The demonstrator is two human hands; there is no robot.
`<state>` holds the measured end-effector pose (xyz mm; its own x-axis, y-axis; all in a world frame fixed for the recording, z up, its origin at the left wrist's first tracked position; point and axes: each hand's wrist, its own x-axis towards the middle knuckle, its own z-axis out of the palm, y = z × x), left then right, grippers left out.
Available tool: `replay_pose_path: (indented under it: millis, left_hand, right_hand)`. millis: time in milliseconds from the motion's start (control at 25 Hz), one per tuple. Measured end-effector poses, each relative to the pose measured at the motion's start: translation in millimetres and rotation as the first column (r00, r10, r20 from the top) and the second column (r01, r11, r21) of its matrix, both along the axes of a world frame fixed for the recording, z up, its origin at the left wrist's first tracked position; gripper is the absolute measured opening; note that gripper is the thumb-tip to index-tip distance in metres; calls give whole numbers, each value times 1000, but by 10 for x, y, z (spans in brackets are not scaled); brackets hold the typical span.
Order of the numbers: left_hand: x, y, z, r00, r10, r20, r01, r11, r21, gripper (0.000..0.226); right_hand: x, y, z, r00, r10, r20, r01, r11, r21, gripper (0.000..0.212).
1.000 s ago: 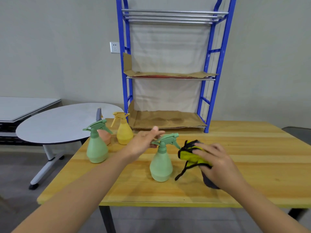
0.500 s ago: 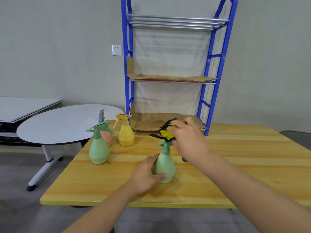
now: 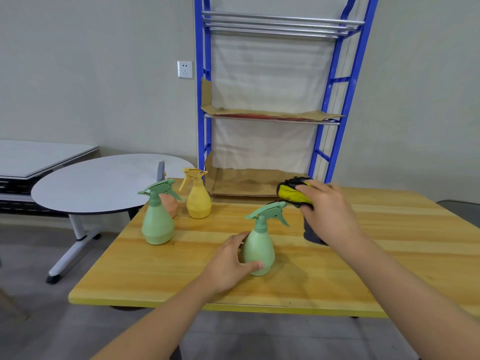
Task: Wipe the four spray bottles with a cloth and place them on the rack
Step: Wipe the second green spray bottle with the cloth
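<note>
Two hands busy: left hand [image 3: 228, 266] grips green bottle [image 3: 258, 245]; right hand [image 3: 327, 211] clutches cloth [image 3: 291, 192].

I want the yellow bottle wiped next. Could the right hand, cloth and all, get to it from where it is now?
Probably yes. The right hand holds the cloth above the table, and the wood between it and the yellow bottle looks bare. The near green bottle stands closer to the person, seemingly off that path.
</note>
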<state>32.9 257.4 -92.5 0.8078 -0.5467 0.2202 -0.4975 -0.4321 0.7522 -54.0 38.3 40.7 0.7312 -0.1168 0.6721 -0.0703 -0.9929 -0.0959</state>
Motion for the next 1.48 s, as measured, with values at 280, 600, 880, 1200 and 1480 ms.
replay_pose_path:
  millis: [280, 600, 880, 1200, 1480]
  left_hand:
    - [71, -179, 344, 967, -124, -221, 94, 986, -140, 53]
    - [69, -401, 632, 768, -169, -618, -247, 813, -528, 30]
    - [36, -409, 830, 840, -70, -537, -255, 823, -507, 36]
    - [-5, -215, 881, 764, -274, -584, -121, 828, -548, 44]
    - [-113, -261, 836, 827, -243, -507, -148, 776, -613, 52]
  right_hand:
    - [-398, -274, -726, 984, 19, -177, 25, 970, 243, 48]
    - [-540, 235, -1171, 966, 245, 78, -252, 848, 466, 69]
    - [-572, 480, -1191, 919, 342, 195, -387, 879, 278, 68]
    - [-591, 415, -919, 962, 209, 175, -255, 918, 305, 73]
    - [-665, 616, -896, 954, 271, 128, -298, 898, 324, 89]
